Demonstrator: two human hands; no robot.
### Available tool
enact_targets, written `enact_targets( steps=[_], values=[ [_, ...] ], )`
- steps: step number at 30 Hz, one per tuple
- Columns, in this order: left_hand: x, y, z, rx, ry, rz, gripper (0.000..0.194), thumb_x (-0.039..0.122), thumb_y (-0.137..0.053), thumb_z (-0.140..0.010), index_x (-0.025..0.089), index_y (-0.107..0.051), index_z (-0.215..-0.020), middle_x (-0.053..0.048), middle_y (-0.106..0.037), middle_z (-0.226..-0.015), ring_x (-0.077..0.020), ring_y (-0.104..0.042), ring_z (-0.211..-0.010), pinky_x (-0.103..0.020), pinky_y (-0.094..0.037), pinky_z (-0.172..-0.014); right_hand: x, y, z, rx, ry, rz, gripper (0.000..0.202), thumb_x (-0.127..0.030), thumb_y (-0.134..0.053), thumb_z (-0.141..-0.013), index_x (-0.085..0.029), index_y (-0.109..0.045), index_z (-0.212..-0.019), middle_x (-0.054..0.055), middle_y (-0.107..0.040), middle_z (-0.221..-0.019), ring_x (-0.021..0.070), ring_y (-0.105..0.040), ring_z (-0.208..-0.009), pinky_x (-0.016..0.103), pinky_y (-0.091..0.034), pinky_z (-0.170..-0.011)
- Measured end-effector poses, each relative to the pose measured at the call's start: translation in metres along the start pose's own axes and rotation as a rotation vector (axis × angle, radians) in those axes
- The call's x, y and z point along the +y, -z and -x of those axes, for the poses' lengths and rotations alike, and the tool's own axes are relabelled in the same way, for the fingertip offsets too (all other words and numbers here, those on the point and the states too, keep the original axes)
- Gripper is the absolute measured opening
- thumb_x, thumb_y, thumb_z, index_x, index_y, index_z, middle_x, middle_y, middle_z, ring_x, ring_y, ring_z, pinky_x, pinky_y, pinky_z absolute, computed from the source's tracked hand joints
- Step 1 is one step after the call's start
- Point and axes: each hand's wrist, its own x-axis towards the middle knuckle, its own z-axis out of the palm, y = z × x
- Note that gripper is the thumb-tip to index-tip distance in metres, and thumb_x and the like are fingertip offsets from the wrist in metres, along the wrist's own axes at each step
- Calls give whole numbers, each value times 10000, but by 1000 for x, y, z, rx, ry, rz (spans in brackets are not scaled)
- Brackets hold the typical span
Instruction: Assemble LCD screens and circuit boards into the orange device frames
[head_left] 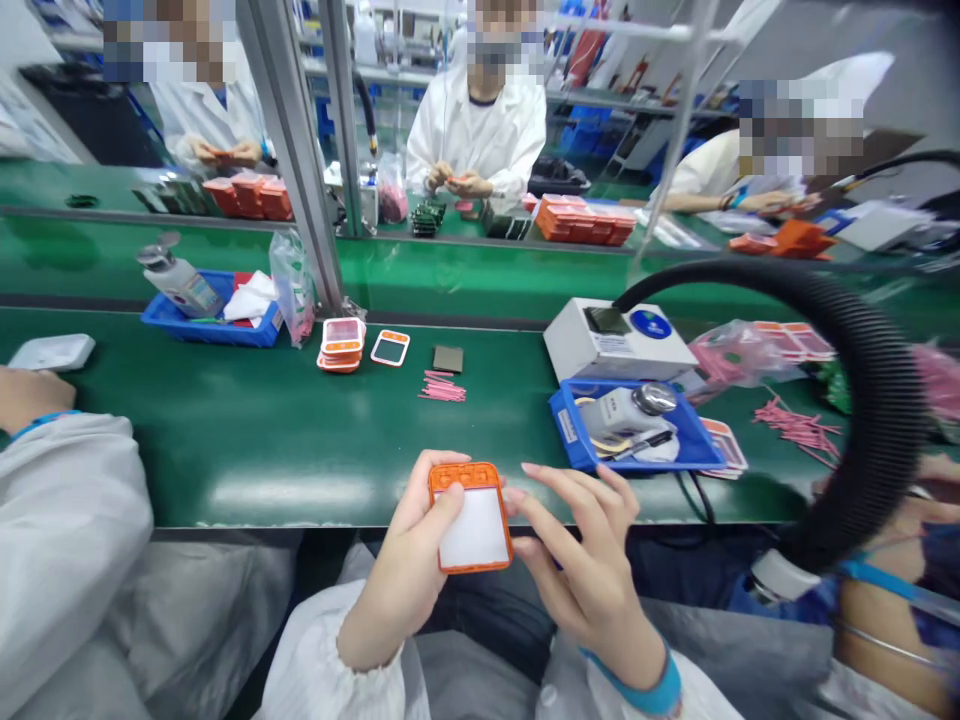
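My right hand (592, 570), lower centre, is open, fingers loosely spread, fingertips at the right edge of the orange-framed panel (476, 530). My left hand (409, 560) is partly closed, gripping it, thumb across its face. The panel's long axis points away from me, between my hands. Beyond, at centre, lie pink strips (444, 388).

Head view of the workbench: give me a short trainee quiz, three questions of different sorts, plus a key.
1. Whose thumb rests on the face of the orange-framed piece?
A) left hand
B) right hand
C) neither hand

2. True or false: a white box stands just beyond the blue tray on the right.

3. Fill in the colour: the band on the person's right wrist is ____.

Key: 1 A; 2 true; 3 blue
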Motion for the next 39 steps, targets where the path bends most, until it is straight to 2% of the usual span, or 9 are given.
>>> enact_targets(
  steps=[6, 11, 15, 21, 27, 30, 33, 37, 39],
  values=[
    [6, 1, 22, -39, -41, -51, 266, 301, -592, -870, 214, -440, -1070, -68, -677, -990, -201, -679, -826, -355, -574, -700, -7, 6, 34, 58, -76, -109, 270, -149, -490, -908, -202, -614, -1143, 108, -624, -1152, 245, -593, -1055, 517, -366, -989],
    [-1, 16, 26, 59, -132, -65, 302, 265, -619, -838, 206, -433, -1067, -89, -694, -975, -255, -695, -869, -420, -575, -730, -4, -5, 60, 96, -210, -172, 170, -258, -512, -929, -229, -677, -963, 79, -677, -1043, 242, -651, -981, 447, -504, -873],
    [-13, 23, 22, 57, -105, 27, 310, 222, -667, -783, 189, -468, -1018, -96, -716, -913, -288, -706, -853, -451, -579, -705, 10, -19, 68, 93, -245, -217, 201, -321, -508, -934, -228, -685, -949, 84, -699, -1021, 239, -673, -961, 400, -563, -796],
    [-13, 34, 25, 149, -166, 93, 312, 173, -684, -751, 179, -498, -1001, -88, -734, -913, -307, -710, -887, -432, -584, -705, 22, -57, 63, -73, -140, -209, 218, -350, -521, -916, -212, -687, -945, 107, -721, -1044, 274, -694, -973, 490, -534, -881],
    [-14, 53, 31, 275, -202, 126, 278, 145, -646, -789, 182, -476, -1006, -101, -746, -903, -293, -718, -868, -482, -572, -782, 5, -84, 72, -189, -86, -231, 343, -336, -589, -873, -303, -611, -1213, 77, -633, -1281, 323, -596, -1175, 577, -453, -974],
    [-22, 61, 22, 308, -184, 105, 294, 161, -689, -754, 171, -515, -991, -108, -749, -903, -308, -715, -882, -472, -570, -789, 11, -101, 85, -179, -83, -184, 464, -369, -621, -837, -331, -551, -1294, 61, -583, -1343, 347, -566, -1208, 573, -420, -999],
    [-25, 70, -1, 279, -241, -26, 327, 251, -760, -698, 146, -597, -961, -124, -747, -953, -304, -702, -937, -387, -572, -765, 27, -132, 97, -53, 66, -100, 552, -463, -610, -800, -313, -525, -1325, 59, -623, -1291, 330, -632, -1119, 472, -468, -922],
    [-13, 82, -47, 315, -372, -168, 436, 342, -850, -535, 141, -643, -862, -113, -756, -889, -265, -712, -859, -281, -546, -674, 39, -183, 104, 478, 126, 80, 439, -524, -385, -907, -258, -642, -1144, 53, -756, -1007, 243, -721, -885, 363, -455, -842],
    [-5, 87, -67, 318, -419, -208, 468, 374, -855, -495, 147, -636, -841, -106, -756, -862, -256, -712, -815, -272, -531, -651, 38, -201, 102, 594, 80, 125, 350, -406, -358, -954, -264, -660, -1062, 35, -771, -917, 208, -724, -864, 335, -441, -853]
  ],
)
